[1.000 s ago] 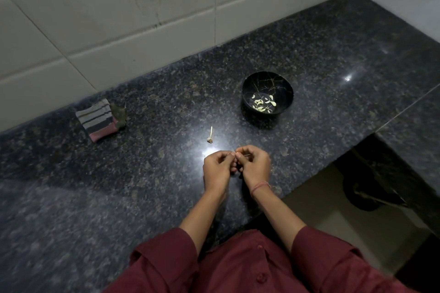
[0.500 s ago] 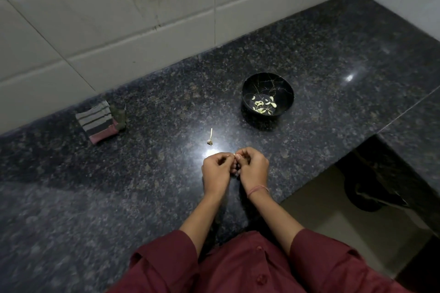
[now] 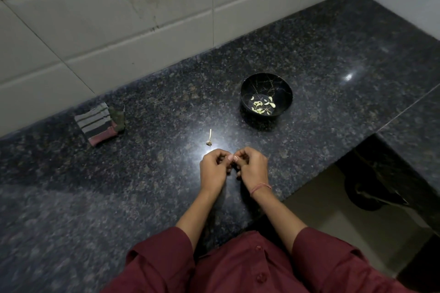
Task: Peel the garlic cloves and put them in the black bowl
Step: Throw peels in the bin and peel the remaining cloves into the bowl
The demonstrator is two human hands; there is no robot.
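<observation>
Both your left hand [image 3: 213, 169] and right hand [image 3: 252, 167] had fingers [image 3: 223, 157] curled, tips touching; whether they pinched a clove, I could not tell. Peeled garlic cloves [image 3: 260, 104] lay in the black bowl [image 3: 266, 82] beyond the fingers, to their right; a stem [image 3: 209, 136] lay on the surface [image 3: 142, 185] just ahead.
</observation>
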